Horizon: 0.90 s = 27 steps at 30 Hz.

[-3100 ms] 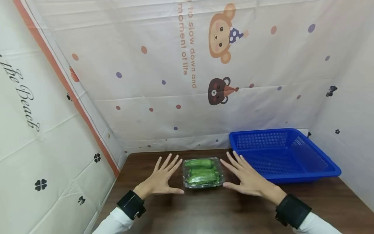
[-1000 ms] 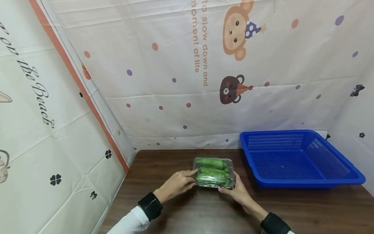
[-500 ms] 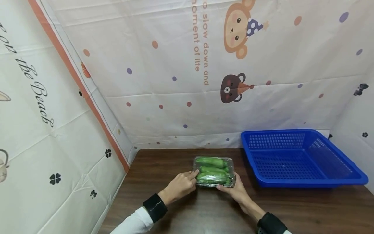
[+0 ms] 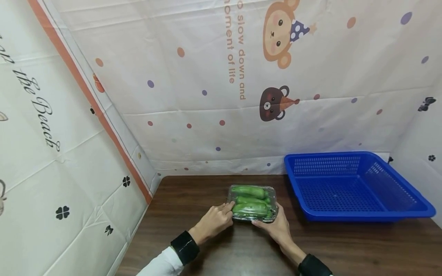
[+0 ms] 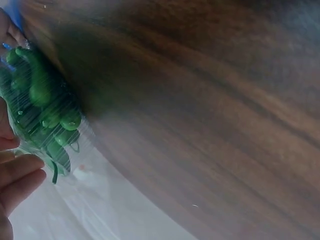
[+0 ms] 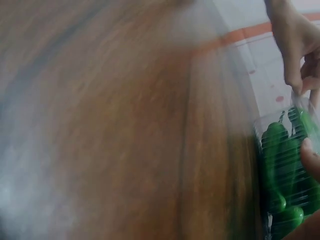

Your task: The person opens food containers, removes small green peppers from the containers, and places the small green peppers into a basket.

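A clear plastic box [image 4: 232, 191] packed with long green peppers [image 4: 251, 207] is held between both hands just over or on the table; the head view does not settle which. My left hand [image 4: 215, 221] pinches the box's left edge, and the right wrist view has that hand [image 6: 295, 45] with thumb and fingers at the rim. On the other side, my right hand [image 4: 279, 227] grips the near right corner, its thumb along the front and the other fingers mostly hidden behind the side. Peppers [image 5: 42, 95] show through the ribbed plastic in the left wrist view.
To the right of the box stands a blue plastic basket [image 4: 366, 214] with perforated walls, nothing in it. The brown wooden table [image 4: 193, 191] meets a printed cloth backdrop [image 4: 207, 96] at the back and sides.
From spread on either side of the box, both hands have come in and taken hold of it. Over the last second the right thumb has slid slightly left along the front.
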Motion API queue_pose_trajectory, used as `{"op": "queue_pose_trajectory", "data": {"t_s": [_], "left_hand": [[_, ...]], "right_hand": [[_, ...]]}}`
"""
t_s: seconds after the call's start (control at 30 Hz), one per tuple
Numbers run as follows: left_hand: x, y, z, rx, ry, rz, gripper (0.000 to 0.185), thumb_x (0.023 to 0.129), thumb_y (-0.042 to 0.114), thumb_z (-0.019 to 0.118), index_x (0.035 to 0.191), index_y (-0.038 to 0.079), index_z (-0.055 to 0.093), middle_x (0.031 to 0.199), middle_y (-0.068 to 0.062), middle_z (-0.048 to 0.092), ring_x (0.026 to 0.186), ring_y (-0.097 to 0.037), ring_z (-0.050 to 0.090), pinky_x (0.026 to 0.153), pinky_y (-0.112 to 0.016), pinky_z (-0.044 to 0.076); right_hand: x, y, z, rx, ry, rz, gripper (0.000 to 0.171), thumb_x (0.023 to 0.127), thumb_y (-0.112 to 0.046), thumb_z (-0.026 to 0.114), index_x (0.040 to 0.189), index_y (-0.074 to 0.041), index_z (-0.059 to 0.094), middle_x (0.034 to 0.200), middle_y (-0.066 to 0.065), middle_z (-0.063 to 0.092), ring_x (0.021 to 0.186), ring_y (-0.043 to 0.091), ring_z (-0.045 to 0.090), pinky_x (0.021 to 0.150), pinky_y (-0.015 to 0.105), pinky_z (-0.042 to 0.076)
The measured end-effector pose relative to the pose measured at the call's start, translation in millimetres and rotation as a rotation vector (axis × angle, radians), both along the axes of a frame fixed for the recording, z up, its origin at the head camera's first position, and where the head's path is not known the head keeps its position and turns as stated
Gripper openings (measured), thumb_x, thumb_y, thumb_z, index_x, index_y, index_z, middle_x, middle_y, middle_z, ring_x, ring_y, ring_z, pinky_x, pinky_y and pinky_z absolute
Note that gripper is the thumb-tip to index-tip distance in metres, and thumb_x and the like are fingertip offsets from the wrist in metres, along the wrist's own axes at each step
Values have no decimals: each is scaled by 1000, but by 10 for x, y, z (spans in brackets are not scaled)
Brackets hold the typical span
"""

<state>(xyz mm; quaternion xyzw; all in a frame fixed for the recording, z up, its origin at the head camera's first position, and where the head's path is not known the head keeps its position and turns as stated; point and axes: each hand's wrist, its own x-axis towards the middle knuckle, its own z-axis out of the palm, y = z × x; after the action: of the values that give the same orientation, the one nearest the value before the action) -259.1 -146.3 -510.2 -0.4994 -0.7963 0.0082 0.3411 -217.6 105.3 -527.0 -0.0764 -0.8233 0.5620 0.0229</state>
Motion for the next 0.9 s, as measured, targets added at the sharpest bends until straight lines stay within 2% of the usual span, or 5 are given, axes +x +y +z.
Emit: {"op": "queue_pose_trajectory", "data": {"t_s": [0.43, 0.67, 0.8, 0.87, 0.9], "left_hand": [[-20, 21, -44, 97, -30, -53, 23, 74, 8, 82, 68, 10, 60, 111, -20, 76, 89, -21, 78, 75, -27, 65], [-24, -16, -66, 127, -56, -38, 22, 75, 8, 83, 71, 10, 61, 114, -19, 76, 92, -20, 77, 75, -27, 64], [-26, -24, -69, 151, -44, -67, 24, 72, 5, 83, 70, 9, 59, 109, -21, 77, 85, -19, 78, 67, -22, 63], [-36, -7, -25, 180, -49, -85, 25, 72, 2, 82, 70, 9, 58, 105, -20, 78, 74, -14, 76, 60, -17, 60], [-46, 7, 14, 187, -46, -93, 24, 72, 1, 82, 70, 9, 59, 103, -19, 78, 72, -13, 76, 61, -17, 60]], "right_hand": [[23, 17, 14, -49, -31, -10, 118, 69, -34, 95, 158, -3, 25, 154, 27, 45, 142, 43, 43, 117, 56, 38], [1, -18, 23, -66, -58, 0, 119, 70, -35, 94, 159, -4, 22, 156, 28, 41, 143, 46, 41, 117, 59, 38], [-6, -33, 18, -73, -71, 0, 118, 70, -33, 94, 159, -4, 22, 155, 28, 42, 142, 45, 42, 117, 58, 39], [-10, -37, 20, -75, -68, -2, 118, 70, -32, 94, 158, -4, 22, 154, 28, 43, 141, 46, 42, 117, 59, 39], [-12, -37, 20, -74, -64, -6, 117, 69, -32, 94, 158, -3, 23, 154, 29, 43, 141, 46, 43, 116, 59, 39]]}}
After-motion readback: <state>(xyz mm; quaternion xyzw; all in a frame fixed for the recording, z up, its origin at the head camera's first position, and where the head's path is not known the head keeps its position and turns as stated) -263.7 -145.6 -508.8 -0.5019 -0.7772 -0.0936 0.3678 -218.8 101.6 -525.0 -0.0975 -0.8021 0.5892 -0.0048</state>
